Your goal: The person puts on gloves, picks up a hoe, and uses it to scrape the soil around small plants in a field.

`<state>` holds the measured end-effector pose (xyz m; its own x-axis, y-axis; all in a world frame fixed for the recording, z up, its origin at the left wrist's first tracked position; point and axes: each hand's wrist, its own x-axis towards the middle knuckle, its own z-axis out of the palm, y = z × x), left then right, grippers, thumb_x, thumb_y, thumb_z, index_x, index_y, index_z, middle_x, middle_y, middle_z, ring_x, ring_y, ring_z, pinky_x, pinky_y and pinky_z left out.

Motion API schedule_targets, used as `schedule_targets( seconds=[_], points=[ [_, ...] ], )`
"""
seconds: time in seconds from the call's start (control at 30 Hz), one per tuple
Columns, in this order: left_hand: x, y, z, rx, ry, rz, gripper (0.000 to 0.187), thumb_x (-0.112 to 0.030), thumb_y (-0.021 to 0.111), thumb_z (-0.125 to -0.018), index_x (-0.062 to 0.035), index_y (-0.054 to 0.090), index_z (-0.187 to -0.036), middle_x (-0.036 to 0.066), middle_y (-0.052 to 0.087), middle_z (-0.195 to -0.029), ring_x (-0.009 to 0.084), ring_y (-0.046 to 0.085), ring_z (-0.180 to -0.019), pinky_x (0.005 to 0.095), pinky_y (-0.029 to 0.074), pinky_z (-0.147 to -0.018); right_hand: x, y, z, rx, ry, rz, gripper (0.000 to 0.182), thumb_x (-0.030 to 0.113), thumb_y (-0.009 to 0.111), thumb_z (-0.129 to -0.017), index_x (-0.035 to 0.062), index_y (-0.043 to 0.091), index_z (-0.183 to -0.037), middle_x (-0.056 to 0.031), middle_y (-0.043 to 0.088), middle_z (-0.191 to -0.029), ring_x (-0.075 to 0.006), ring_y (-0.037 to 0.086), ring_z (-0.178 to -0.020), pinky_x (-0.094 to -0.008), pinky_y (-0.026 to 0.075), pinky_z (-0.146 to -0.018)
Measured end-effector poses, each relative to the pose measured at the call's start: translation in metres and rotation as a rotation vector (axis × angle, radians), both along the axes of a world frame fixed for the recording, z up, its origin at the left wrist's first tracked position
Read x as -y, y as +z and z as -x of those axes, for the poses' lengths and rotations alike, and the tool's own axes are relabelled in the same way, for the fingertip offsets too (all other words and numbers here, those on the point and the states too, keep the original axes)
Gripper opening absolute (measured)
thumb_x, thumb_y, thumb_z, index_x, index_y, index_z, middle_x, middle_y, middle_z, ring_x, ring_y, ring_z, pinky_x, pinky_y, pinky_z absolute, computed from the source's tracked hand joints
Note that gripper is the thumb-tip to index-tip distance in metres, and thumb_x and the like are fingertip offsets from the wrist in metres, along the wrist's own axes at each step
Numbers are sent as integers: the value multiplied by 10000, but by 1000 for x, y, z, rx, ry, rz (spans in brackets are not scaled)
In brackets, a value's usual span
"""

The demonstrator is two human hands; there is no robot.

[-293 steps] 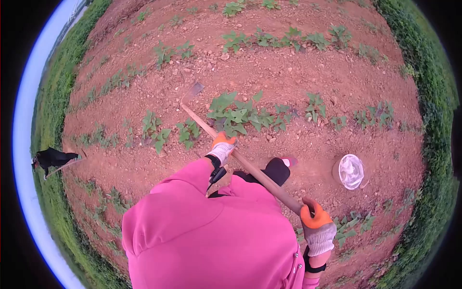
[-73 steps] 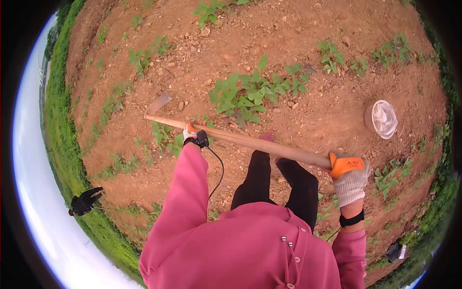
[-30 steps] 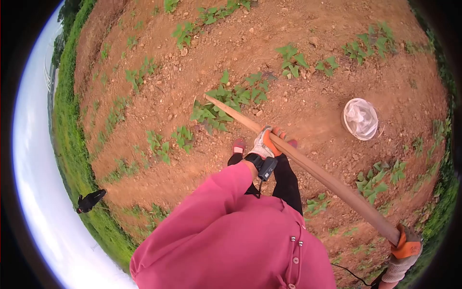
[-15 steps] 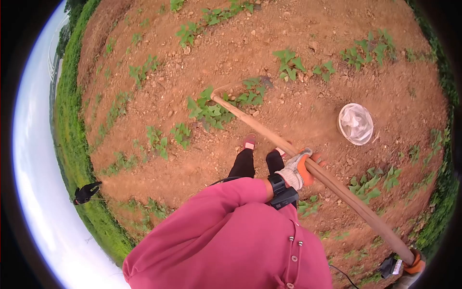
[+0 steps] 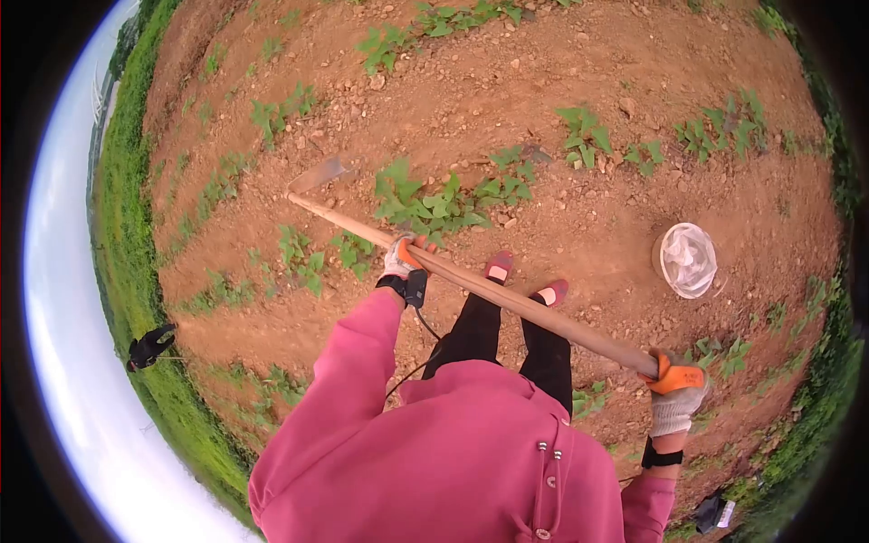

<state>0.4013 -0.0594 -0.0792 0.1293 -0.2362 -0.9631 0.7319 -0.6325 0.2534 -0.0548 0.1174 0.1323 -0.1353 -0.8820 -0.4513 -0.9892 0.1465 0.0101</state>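
Observation:
A long wooden hoe [image 5: 507, 301] slants across the view in front of my legs. Its metal blade [image 5: 319, 174] is at the upper left, over bare reddish soil beside a leafy plant [image 5: 425, 201]. My left hand [image 5: 405, 257], in a white and orange glove, is wrapped round the shaft nearer the blade. Near the shaft's other end, at the right, my right hand [image 5: 676, 380] grips it in a matching glove. Whether the blade touches the soil I cannot tell.
A white bucket [image 5: 687, 261] with a light plastic liner stands on the soil at the right. Rows of green plants [image 5: 721, 127] cross the field. A person in dark clothes [image 5: 151, 347] is far left. A dark object [image 5: 711, 513] lies lower right.
The hoe's blade end has moved left, away from the leafy plant. My left hand has moved left with the shaft, and my right hand has come in from the lower right edge.

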Motion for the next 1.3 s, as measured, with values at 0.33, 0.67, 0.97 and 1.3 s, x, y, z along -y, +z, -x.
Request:
schedule_targets(
  seconds=[0.33,0.67,0.97,1.3],
  points=[
    [65,-117,-121,49,279,180,255,-241,442,-856,-64,420,-1038,91,518,-1012,282,550,-804,404,503,-694,86,-25,-95,-45,133,18,429,300,698,-533,170,575,-923,-38,583,-680,-228,574,-621,-351,453,-552],
    [6,-130,8,-271,319,271,112,-198,387,-875,-172,413,-981,89,541,-831,258,540,-654,423,512,-588,71,80,-43,-227,201,-272,465,253,710,-511,136,568,-938,-54,580,-648,-224,574,-563,-360,452,-496],
    [-27,-14,102,-298,96,20,195,-325,389,-872,-174,473,-962,-44,574,-852,207,541,-770,413,437,-755,29,163,32,-219,98,-290,445,249,718,-519,143,598,-934,-69,615,-751,-240,591,-646,-341,469,-592],
    [-142,-8,201,-160,-455,734,174,-233,465,-824,-179,516,-982,27,572,-985,252,517,-911,362,400,-812,-38,225,206,-36,195,21,505,191,704,-413,96,597,-897,-108,594,-748,-292,570,-641,-363,449,-580]
  ],
)
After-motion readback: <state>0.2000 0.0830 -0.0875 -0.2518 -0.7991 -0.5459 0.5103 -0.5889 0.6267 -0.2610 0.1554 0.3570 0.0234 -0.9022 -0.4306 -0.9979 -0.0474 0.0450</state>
